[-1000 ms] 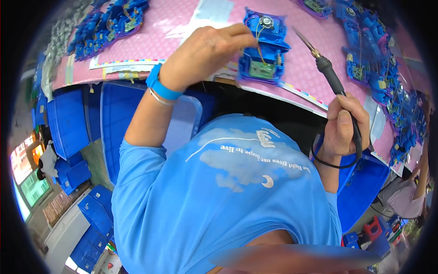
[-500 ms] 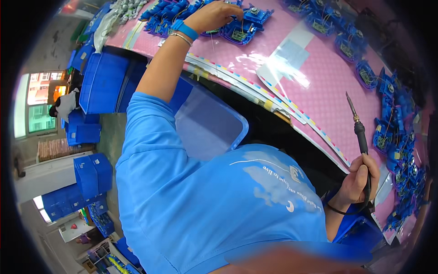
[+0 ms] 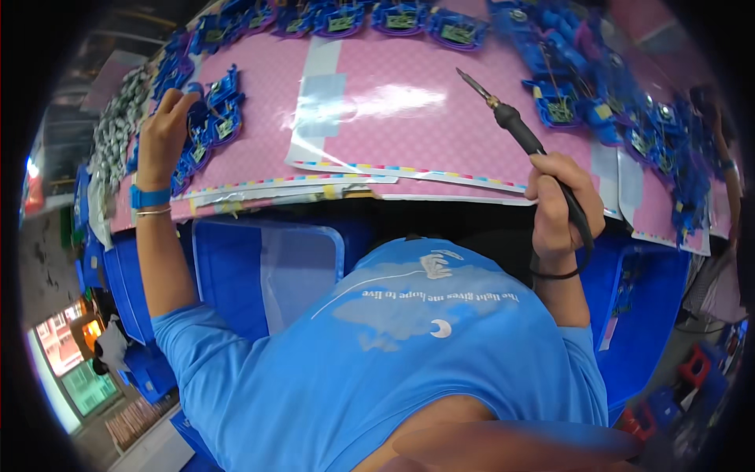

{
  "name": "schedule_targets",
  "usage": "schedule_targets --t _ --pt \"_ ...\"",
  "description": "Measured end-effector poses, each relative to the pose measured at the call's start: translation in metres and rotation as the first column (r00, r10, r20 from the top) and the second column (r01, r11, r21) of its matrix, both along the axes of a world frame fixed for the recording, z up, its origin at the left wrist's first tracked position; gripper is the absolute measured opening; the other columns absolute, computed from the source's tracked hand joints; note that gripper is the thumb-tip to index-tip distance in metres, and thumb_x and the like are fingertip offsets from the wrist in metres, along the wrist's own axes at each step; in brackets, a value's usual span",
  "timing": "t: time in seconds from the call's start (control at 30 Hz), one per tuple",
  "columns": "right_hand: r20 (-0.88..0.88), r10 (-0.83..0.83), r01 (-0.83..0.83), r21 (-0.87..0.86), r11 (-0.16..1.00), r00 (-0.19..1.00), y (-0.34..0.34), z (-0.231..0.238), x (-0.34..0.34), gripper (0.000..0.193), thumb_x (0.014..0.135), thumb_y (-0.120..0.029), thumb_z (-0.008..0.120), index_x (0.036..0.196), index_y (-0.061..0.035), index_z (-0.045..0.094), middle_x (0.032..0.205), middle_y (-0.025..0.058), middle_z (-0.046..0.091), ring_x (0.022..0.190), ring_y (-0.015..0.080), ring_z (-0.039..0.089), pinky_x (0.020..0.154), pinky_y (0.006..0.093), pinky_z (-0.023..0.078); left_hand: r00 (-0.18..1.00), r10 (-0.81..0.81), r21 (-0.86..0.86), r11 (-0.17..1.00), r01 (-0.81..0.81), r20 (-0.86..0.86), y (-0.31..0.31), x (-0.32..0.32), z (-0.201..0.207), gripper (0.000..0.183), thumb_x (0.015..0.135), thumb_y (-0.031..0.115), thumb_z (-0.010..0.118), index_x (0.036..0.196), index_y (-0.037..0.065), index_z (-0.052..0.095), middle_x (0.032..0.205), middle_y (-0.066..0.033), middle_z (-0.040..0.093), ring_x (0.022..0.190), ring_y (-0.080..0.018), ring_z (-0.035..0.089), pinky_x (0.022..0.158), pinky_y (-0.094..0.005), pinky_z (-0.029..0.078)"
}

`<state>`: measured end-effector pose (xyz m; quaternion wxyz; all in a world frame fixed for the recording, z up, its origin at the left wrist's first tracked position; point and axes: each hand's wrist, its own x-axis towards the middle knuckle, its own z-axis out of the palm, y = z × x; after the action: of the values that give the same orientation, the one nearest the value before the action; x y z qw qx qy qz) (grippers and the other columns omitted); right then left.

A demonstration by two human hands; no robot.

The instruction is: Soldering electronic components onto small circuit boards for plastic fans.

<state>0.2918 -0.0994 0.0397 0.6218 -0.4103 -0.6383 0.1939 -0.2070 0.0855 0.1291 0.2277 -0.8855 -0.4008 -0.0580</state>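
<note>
My right hand [image 3: 562, 200] is wrapped around the dark handle of a soldering iron [image 3: 515, 122]. The iron's bare metal tip points up and left above the pink tabletop, touching nothing. A black cord bends back under that wrist. At the far left, my left hand [image 3: 163, 134], with a blue band on its wrist, reaches in among blue plastic housings [image 3: 224, 118] that have green circuit boards and thin wires inside. Its fingers are curled at the housings' edge, and what they pinch is hidden behind them.
More open blue housings [image 3: 395, 20] line the table's far edge, and others crowd the right side [image 3: 562, 102]. Grey-white parts [image 3: 118, 118] are heaped at the far left. Blue bins [image 3: 228, 259] stand below the front edge of the pink table [image 3: 259, 149].
The whole view has turned, bringing the table level across the top. My left hand stays by the left housings, its fingers now curled. The soldering iron remains in my right hand.
</note>
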Motion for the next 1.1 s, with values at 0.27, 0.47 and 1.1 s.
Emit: schedule_targets --t 0.27,0.47,1.1 --pt "-0.159 -0.072 0.077 0.026 0.997 0.985 -0.006 -0.004 0.016 0.026 0.092 -0.001 0.054 0.110 0.0152 0.063 0.076 0.0144 0.061 0.063 0.0146 0.055 0.059 0.0272 0.043 0.954 -0.299 0.391 0.879 0.271 0.011 0.062 0.083 0.095 0.035 0.085 -0.002 0.069 0.117 0.011 0.071 0.105 -0.0091 0.070 0.083 -0.0285 0.071 0.069 -0.0361 0.057" --pt "-0.176 -0.216 0.215 -0.023 0.976 0.960 -0.010 -0.008 0.030 0.026 0.092 -0.001 0.053 0.111 0.0155 0.063 0.074 0.0139 0.060 0.062 0.0149 0.054 0.059 0.0266 0.043 0.653 -0.512 -0.054 0.763 0.644 0.558 0.048 0.274 -0.034 0.027 0.079 0.013 0.082 0.104 0.007 0.074 0.098 -0.0116 0.071 0.082 -0.0306 0.070 0.074 -0.0411 0.056" --pt "-0.176 -0.203 0.202 -0.022 0.979 0.963 0.003 -0.013 0.028 0.026 0.092 0.001 0.053 0.111 0.0148 0.063 0.073 0.0128 0.061 0.062 0.0148 0.054 0.059 0.0275 0.043 0.955 -0.147 -0.223 0.953 0.206 0.257 0.058 0.315 -0.116 0.028 0.086 0.015 0.070 0.111 0.009 0.059 0.084 -0.0172 0.069 0.078 -0.0386 0.067 0.064 -0.0492 0.052"
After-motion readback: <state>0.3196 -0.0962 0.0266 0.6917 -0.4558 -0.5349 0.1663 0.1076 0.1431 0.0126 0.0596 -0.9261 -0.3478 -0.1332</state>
